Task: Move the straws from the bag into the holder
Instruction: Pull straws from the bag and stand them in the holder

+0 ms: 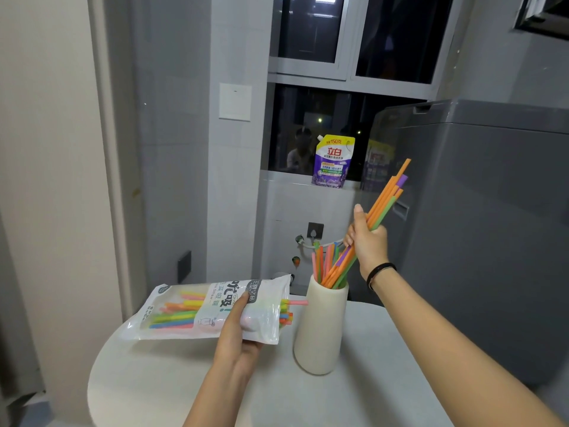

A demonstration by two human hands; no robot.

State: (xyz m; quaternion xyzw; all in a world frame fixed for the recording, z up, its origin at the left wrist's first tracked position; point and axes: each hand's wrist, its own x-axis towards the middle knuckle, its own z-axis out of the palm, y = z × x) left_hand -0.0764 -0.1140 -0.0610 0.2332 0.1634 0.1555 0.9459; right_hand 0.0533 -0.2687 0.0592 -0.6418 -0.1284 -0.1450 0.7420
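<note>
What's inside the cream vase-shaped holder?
Pink, orange and green straws stand in the cream holder; a bunch gripped by the right hand dips in. Its wall hides their lower ends.

The clear-and-white straw bag [191, 315] lies nearly level in the left hand [240, 331], mouth toward the holder [320, 334], a pink straw [298, 302] poking out. The cream, vase-shaped holder stands upright with straws [321, 263] inside. An orange, green and purple bundle [386, 200], gripped by the right hand [366, 245], slants down, seemingly into its mouth.
</note>
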